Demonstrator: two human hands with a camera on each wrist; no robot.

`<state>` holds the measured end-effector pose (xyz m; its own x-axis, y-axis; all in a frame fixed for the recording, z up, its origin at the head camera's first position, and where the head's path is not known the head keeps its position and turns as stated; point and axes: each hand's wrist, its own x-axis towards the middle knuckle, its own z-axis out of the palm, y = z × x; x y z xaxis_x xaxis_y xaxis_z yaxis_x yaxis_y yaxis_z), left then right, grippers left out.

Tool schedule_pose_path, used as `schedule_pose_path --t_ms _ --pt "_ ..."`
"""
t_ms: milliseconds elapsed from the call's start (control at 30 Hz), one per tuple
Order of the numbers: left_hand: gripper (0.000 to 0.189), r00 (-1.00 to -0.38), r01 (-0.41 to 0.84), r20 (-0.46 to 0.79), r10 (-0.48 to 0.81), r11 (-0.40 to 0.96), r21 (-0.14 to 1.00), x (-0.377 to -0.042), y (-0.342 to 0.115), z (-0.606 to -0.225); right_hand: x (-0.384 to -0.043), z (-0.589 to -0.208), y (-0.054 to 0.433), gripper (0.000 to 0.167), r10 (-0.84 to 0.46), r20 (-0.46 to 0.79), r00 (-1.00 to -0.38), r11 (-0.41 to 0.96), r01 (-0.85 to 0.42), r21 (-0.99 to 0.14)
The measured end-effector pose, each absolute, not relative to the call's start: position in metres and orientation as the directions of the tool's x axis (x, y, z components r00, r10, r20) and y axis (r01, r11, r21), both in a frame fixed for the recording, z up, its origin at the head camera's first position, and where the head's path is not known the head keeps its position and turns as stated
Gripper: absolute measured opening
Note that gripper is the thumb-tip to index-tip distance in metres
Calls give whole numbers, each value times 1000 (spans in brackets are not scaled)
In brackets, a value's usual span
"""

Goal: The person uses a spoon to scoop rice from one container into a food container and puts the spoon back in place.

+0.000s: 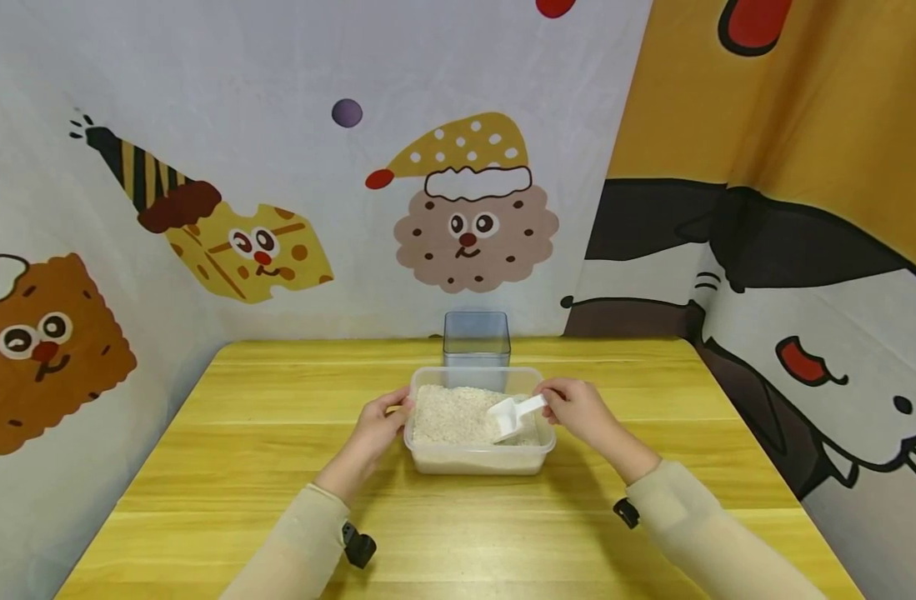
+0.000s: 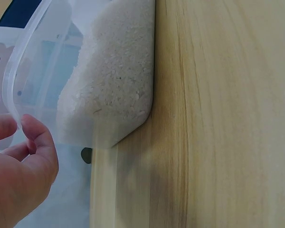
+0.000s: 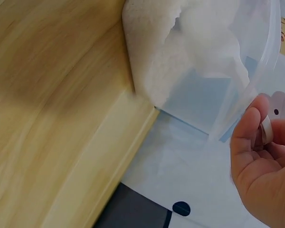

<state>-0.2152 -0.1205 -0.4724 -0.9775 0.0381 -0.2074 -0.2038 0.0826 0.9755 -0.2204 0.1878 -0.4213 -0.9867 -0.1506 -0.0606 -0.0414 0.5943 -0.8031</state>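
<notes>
A clear plastic container (image 1: 478, 461) of white rice (image 1: 453, 417) stands on the table. My left hand (image 1: 378, 423) pinches its left rim between thumb and fingers, as the left wrist view also shows with the hand (image 2: 26, 166) at the rim. My right hand (image 1: 578, 407) grips the handle of a white scoop (image 1: 508, 415) over the right side of the container. The scoop's bowl dips against the rice. In the right wrist view, the scoop (image 3: 211, 47) appears blurred through the container wall, with the right hand (image 3: 263, 156) beside the rim.
Behind the rice container stands a bluish transparent square container (image 1: 476, 333). The wooden table (image 1: 277, 392) reaches back to a cartoon-printed cloth (image 1: 300, 67), which also hangs along both sides.
</notes>
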Motion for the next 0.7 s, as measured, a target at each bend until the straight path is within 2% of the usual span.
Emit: schedule_pose_path --t_ms 400,700 --pt "42 -978 -202 -206 40 90 975 -215 -121 -473 -223 -421 170 22 -174 -30 -984 606 -83 -791" --pt "42 -977 -206 -209 34 84 975 -216 -121 -473 -224 -423 156 20 -175 -10 -984 560 -91 -823"
